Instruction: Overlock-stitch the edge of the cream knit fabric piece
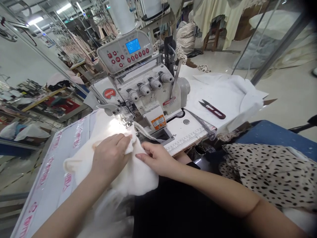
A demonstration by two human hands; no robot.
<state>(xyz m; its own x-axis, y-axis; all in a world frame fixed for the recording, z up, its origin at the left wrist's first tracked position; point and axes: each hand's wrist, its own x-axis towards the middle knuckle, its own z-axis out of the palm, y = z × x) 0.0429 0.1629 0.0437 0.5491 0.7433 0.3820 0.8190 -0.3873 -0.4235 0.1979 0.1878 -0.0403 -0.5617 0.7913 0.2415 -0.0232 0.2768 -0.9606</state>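
A cream fleece fabric lies under the lit needle area of a white sewing machine and hangs over the table's front edge. My left hand is closed on the fabric just in front of the presser foot, its fingers bunching a fold. To its right, my right hand pinches the fabric's edge between thumb and fingers. The machine's panel shows a blue screen and red buttons. A narrow strip of fabric runs right from the needle area.
Dark red thread snips rest on white cloth right of the machine. Spotted fabric lies on a blue surface at the right. Thread cones stand above the machine.
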